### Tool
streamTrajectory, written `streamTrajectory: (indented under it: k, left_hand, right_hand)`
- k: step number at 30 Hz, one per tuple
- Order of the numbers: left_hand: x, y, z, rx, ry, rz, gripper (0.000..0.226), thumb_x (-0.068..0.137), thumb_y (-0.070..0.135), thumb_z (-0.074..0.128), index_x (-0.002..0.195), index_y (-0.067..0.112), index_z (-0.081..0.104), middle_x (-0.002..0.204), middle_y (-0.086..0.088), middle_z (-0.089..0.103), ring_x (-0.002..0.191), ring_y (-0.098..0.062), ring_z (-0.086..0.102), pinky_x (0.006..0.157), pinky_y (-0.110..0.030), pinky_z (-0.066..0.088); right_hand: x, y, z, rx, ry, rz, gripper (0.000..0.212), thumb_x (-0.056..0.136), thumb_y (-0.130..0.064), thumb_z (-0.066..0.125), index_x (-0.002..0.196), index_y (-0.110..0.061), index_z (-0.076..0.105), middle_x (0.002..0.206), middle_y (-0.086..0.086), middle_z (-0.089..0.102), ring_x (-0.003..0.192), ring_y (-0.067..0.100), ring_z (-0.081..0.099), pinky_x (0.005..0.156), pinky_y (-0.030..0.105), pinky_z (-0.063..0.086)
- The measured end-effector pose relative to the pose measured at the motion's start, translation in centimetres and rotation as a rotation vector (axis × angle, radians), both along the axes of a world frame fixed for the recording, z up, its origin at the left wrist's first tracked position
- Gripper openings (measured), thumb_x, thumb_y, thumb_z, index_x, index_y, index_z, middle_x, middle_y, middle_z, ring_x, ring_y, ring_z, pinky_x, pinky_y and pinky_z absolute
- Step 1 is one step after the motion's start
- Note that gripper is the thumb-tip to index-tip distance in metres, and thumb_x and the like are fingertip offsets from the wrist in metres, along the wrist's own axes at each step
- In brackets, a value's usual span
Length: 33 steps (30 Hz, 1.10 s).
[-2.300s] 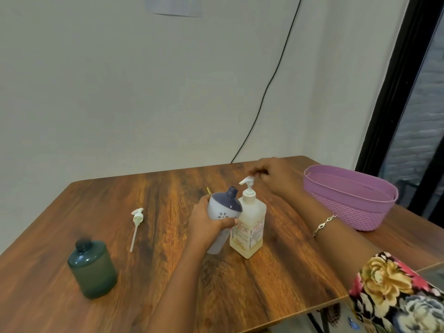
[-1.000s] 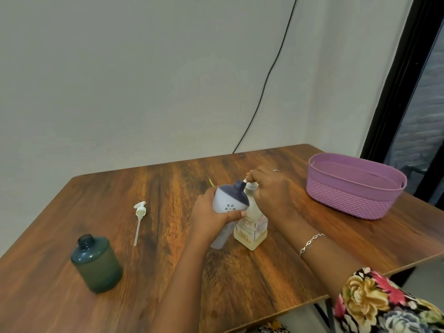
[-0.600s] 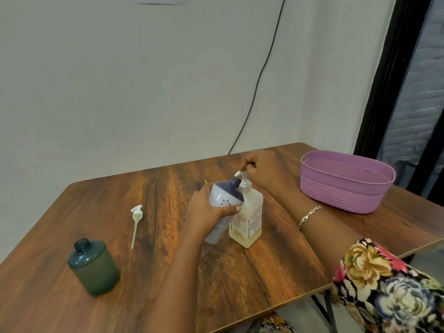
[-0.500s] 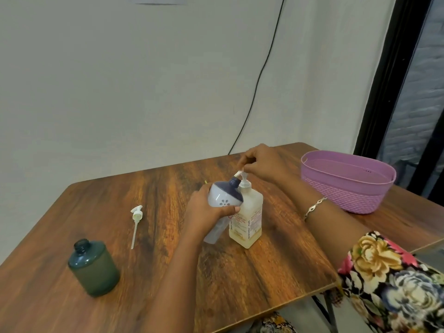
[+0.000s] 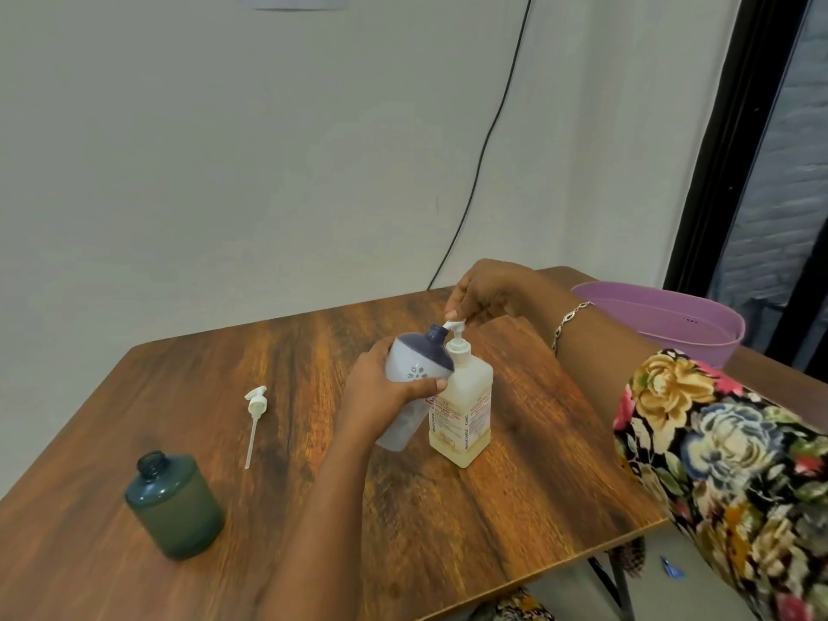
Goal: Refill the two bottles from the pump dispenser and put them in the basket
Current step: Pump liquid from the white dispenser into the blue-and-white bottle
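My left hand [image 5: 381, 396] grips a white bottle with a dark blue top [image 5: 419, 367], tilted so its open neck sits under the spout of the pump dispenser [image 5: 463, 405]. The dispenser is a pale square bottle of yellowish liquid standing mid-table. My right hand [image 5: 488, 293] is over the white pump head, fingers curled on it. A dark green bottle [image 5: 172, 504] stands uncapped at the front left. The purple basket [image 5: 699, 327] sits at the right end of the table, partly hidden by my right arm.
A loose white pump with its tube [image 5: 254, 416] lies on the wooden table [image 5: 448, 522] left of my hands. A black cable [image 5: 488, 141] runs down the wall behind. The table's front edge is close to my body.
My right hand pushed the pump down and has come back up with the pump head raised. My left hand keeps the white bottle at the spout.
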<state>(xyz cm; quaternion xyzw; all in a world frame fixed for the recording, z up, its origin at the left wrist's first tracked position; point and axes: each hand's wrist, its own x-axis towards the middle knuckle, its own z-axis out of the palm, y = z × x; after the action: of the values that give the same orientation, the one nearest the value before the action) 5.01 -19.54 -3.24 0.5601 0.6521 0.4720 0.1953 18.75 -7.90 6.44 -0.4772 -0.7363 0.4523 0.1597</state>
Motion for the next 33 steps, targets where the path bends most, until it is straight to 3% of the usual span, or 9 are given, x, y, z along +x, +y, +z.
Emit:
streamTrajectory:
  k: [4,9,14,22,33]
  left_hand:
    - [-0.2,0.1,0.3,-0.019,0.006,-0.018,0.058,0.066,0.032,0.081,0.114,0.022,0.051,0.096,0.007,0.057,0.085,-0.009,0.056,0.071,-0.029,0.052]
    - [-0.6,0.5,-0.2,-0.053,0.050,-0.037,0.060,0.063,0.037,0.081,0.113,0.029,0.050,0.109,0.001,0.057,0.095,-0.017,0.056,0.080,-0.037,0.052]
    - [-0.6,0.7,-0.1,-0.058,0.027,-0.038,0.063,0.061,0.039,0.083,0.114,0.030,0.051,0.110,-0.001,0.058,0.097,-0.019,0.057,0.084,-0.043,0.052]
    - [-0.6,0.7,0.9,-0.055,0.081,-0.042,0.052,0.064,0.038,0.080,0.105,0.032,0.050,0.103,0.002,0.058,0.090,-0.016,0.057,0.079,-0.037,0.052]
    - [-0.7,0.8,1.1,-0.049,0.101,-0.028,0.057,0.064,0.038,0.080,0.112,0.026,0.053,0.104,0.001,0.057,0.088,-0.015,0.056,0.075,-0.032,0.050]
  right_hand:
    - [-0.3,0.5,0.1,-0.026,-0.038,0.033,0.013,0.082,0.007,0.061,0.073,-0.002,0.060,0.073,0.009,0.061,0.067,0.016,0.059,0.053,0.017,0.052]
    - [0.0,1.2,-1.9,-0.044,0.000,0.009,0.018,0.083,0.008,0.059,0.070,-0.005,0.060,0.075,0.008,0.060,0.071,0.015,0.055,0.067,0.023,0.049]
    - [0.3,1.6,-2.3,-0.088,0.068,0.014,0.020,0.083,0.010,0.058,0.070,-0.005,0.060,0.074,0.009,0.060,0.070,0.016,0.053,0.065,0.024,0.046]
    - [-0.3,1.4,-1.3,-0.010,0.036,0.023,0.018,0.080,0.009,0.061,0.068,-0.004,0.062,0.074,0.009,0.060,0.073,0.017,0.053,0.069,0.024,0.047]
    - [0.2,1.2,-0.6,0.050,0.037,0.035,0.017,0.079,0.011,0.061,0.068,-0.002,0.062,0.071,0.009,0.060,0.068,0.015,0.053,0.063,0.021,0.046]
